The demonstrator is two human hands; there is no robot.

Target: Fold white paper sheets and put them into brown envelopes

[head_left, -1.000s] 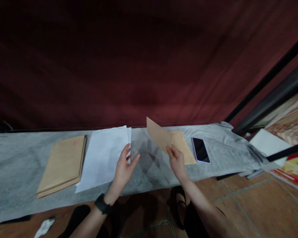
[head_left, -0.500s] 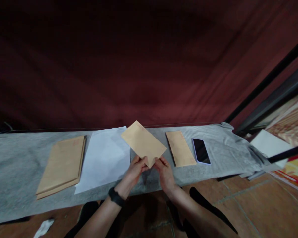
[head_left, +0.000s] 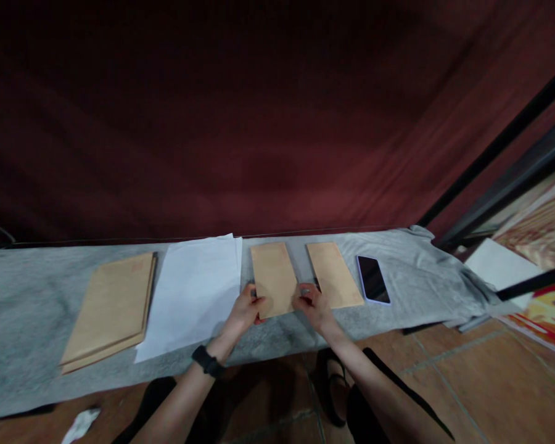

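A small brown envelope (head_left: 272, 277) lies flat on the grey cloth-covered table (head_left: 28, 290), just right of a stack of white paper (head_left: 192, 290). My left hand (head_left: 246, 310) pinches its near left corner, and my right hand (head_left: 311, 303) pinches its near right corner. A second small brown envelope (head_left: 333, 273) lies to its right, beside my right hand. A black wristband sits on my left wrist.
A pile of large brown envelopes (head_left: 108, 308) lies at the left of the table. A dark phone (head_left: 372, 279) rests face up at the right. A dark red curtain hangs behind. Black bars and white and coloured boards (head_left: 499, 265) stand at the right, over a tiled floor.
My right hand carried the envelope from the right toward the middle, my left hand joined it, and both lowered and turned it flat onto the cloth.
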